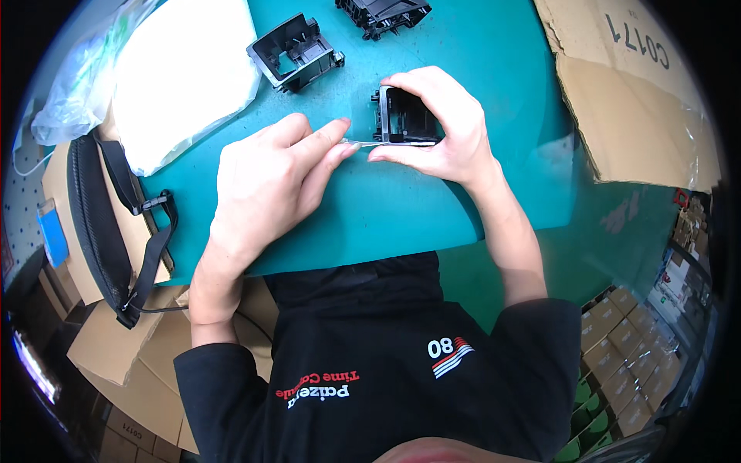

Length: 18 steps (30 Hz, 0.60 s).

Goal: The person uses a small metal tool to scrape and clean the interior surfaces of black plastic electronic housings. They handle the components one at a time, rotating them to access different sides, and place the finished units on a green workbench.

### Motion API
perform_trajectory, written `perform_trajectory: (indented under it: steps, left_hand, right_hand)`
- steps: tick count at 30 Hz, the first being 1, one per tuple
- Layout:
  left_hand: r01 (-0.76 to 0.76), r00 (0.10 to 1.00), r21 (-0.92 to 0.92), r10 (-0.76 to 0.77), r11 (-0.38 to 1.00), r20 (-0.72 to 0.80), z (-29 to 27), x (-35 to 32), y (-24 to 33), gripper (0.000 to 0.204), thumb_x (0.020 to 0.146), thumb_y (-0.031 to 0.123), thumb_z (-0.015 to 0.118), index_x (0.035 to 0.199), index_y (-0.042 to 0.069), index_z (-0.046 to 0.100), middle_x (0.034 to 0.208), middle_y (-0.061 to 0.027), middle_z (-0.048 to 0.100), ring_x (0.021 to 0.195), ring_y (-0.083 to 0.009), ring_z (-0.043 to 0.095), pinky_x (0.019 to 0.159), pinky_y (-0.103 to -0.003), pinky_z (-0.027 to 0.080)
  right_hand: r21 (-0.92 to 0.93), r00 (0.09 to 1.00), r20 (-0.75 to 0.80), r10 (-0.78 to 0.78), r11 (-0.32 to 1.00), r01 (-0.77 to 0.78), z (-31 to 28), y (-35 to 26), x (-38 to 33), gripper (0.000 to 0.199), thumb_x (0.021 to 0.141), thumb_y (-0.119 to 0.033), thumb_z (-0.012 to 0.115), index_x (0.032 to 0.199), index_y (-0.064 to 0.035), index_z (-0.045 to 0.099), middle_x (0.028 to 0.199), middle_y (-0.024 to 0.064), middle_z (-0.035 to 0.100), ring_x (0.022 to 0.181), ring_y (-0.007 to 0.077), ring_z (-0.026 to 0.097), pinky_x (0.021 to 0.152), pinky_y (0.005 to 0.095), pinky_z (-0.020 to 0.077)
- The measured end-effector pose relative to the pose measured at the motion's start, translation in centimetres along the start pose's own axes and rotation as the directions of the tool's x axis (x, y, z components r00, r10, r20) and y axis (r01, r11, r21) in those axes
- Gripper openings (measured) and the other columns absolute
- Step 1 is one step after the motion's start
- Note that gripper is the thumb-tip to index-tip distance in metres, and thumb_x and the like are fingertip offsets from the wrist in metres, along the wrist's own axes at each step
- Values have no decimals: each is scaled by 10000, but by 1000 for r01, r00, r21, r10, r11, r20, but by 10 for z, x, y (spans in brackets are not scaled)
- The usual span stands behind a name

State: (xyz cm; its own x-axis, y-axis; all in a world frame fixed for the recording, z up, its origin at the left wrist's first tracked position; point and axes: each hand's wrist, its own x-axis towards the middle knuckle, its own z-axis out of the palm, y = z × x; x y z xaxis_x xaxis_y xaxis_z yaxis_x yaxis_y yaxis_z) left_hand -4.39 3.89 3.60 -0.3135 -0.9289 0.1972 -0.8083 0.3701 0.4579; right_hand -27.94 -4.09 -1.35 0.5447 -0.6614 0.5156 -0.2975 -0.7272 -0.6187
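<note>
My right hand (455, 127) is wrapped round a black plastic housing (405, 112), an open box-like part with small clips along its left side. Fingers grip its far edge and the thumb lies along its near edge. To the left, my left hand (278, 174) pinches the end of a thin, pale, clear strip (363, 143) between thumb and forefinger. The strip runs along the housing's near side toward my right thumb; whether it is film or tape I cannot tell. A similar black housing (297, 55) lies on the green table (355, 224), beyond my left hand.
Another black housing (384, 15) lies at the far edge. White sheeting (185, 69) and a clear plastic bag (89, 85) are at the far left, near a black strap (100, 224). A cardboard box (633, 85) stands at the right; stacked cartons (625, 347) sit lower right.
</note>
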Motion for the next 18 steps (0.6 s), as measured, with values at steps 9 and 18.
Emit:
perform_trajectory:
  steps: [9, 18]
  left_hand:
    - [16, 999, 25, -18, 1000, 44, -3, 3, 2, 183, 938, 260, 755, 1080, 150, 790, 709, -56, 549, 571, -243, 589, 528, -361, 465]
    - [3, 998, 30, -5, 1000, 61, -1, 6, 3, 162, 941, 236, 756, 1064, 137, 791, 709, -64, 551, 558, -246, 565, 527, -362, 449]
  right_hand:
    - [27, 1000, -2, 18, 999, -18, 0, 0, 0, 652, 638, -341, 994, 1136, -40, 702, 1001, 127, 709, 886, 298, 705, 808, 363, 596]
    - [23, 1000, 4, 3, 1000, -3, 0, 1, 0, 651, 633, -334, 998, 1133, -43, 702, 991, 124, 701, 871, 294, 695, 799, 358, 591]
